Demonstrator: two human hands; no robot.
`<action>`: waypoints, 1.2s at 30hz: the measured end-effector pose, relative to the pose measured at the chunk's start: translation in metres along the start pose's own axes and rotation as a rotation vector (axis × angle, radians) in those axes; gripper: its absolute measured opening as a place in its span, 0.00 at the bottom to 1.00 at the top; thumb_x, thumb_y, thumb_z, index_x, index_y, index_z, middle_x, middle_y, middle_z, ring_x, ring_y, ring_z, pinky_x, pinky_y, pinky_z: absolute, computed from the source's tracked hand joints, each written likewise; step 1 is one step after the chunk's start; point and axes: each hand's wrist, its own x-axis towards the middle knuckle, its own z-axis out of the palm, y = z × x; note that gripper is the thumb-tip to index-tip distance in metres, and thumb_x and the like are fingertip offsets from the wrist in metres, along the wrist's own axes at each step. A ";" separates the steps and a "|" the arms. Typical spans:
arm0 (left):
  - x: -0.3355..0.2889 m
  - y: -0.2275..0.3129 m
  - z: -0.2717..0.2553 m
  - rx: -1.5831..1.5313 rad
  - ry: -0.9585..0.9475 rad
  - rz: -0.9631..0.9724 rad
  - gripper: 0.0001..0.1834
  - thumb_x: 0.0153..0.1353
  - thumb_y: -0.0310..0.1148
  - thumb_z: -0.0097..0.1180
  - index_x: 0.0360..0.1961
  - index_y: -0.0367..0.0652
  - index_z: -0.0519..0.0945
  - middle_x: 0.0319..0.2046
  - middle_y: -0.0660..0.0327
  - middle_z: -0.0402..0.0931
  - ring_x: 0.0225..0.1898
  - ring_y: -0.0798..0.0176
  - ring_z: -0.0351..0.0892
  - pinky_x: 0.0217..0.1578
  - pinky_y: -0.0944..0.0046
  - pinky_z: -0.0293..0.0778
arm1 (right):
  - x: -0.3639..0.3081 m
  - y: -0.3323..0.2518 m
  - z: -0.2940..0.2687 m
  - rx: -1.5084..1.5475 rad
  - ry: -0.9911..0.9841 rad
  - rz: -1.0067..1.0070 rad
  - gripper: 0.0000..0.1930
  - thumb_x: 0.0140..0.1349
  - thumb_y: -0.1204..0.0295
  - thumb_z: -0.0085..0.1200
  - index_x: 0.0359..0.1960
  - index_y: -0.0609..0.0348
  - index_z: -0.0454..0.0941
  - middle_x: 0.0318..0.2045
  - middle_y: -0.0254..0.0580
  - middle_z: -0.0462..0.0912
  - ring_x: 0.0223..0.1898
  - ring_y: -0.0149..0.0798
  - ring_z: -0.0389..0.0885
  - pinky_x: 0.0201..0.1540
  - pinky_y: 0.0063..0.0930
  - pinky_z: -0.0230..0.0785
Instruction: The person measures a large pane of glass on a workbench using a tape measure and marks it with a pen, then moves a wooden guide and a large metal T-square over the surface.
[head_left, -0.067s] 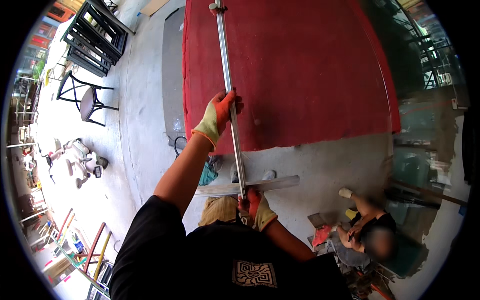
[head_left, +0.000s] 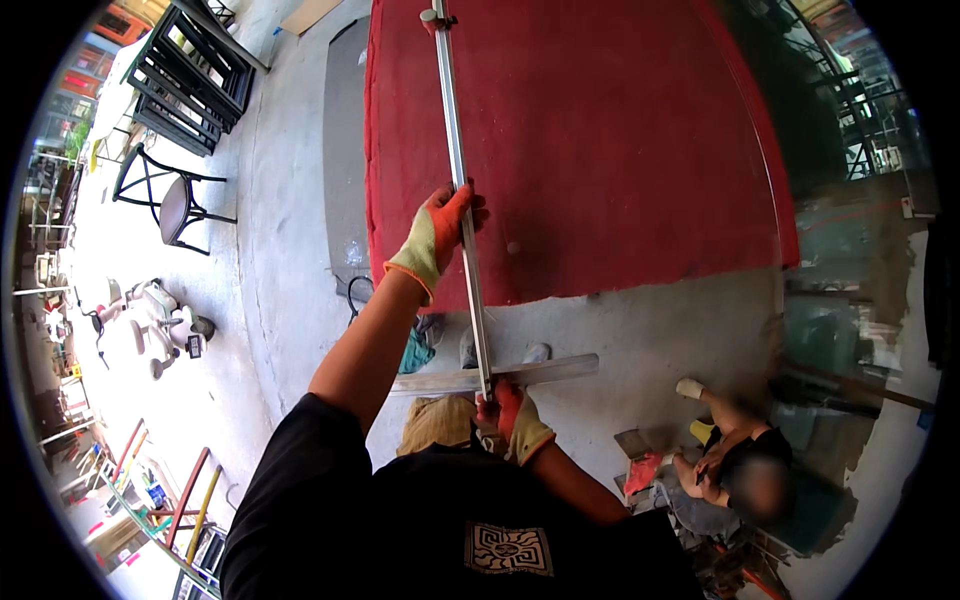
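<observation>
A long metal T-square reaches away from me over the red-covered table. A small knobbed head sits on its bar near the far end. My left hand, in an orange and pale yellow work glove, is wrapped round the bar about midway. Close to my waist, my right hand, gloved alike, is closed at the bar's near end, beside the flat crossbar. The right fingers are partly hidden. The crossbar lies sideways just in front of my body, past the table's near edge.
The red cloth-covered table fills the space ahead. To the left stand a black chair, stacked dark frames and a scooter-like machine. Another person sits low at the right, near scattered items.
</observation>
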 end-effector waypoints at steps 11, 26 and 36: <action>0.050 -0.056 0.190 0.133 -0.527 -0.074 0.31 0.77 0.42 0.59 0.73 0.39 0.67 0.60 0.57 0.79 0.62 0.59 0.80 0.64 0.55 0.77 | -0.002 -0.135 -0.123 0.331 0.485 -0.379 0.23 0.77 0.42 0.49 0.50 0.47 0.80 0.37 0.31 0.82 0.29 0.32 0.77 0.34 0.34 0.78; 0.099 -0.118 0.395 0.146 -0.524 -0.149 0.12 0.75 0.39 0.60 0.54 0.46 0.81 0.47 0.62 0.85 0.50 0.62 0.85 0.52 0.61 0.82 | -0.034 -0.296 -0.247 0.446 0.547 -0.478 0.20 0.77 0.47 0.54 0.53 0.48 0.80 0.45 0.36 0.82 0.40 0.40 0.80 0.56 0.49 0.82; 0.070 -0.091 0.233 -0.019 -0.255 0.024 0.13 0.75 0.38 0.61 0.54 0.42 0.81 0.43 0.55 0.86 0.44 0.56 0.87 0.44 0.56 0.84 | -0.029 -0.173 -0.148 0.119 0.250 -0.217 0.26 0.78 0.41 0.49 0.46 0.52 0.80 0.34 0.37 0.85 0.27 0.36 0.83 0.32 0.33 0.82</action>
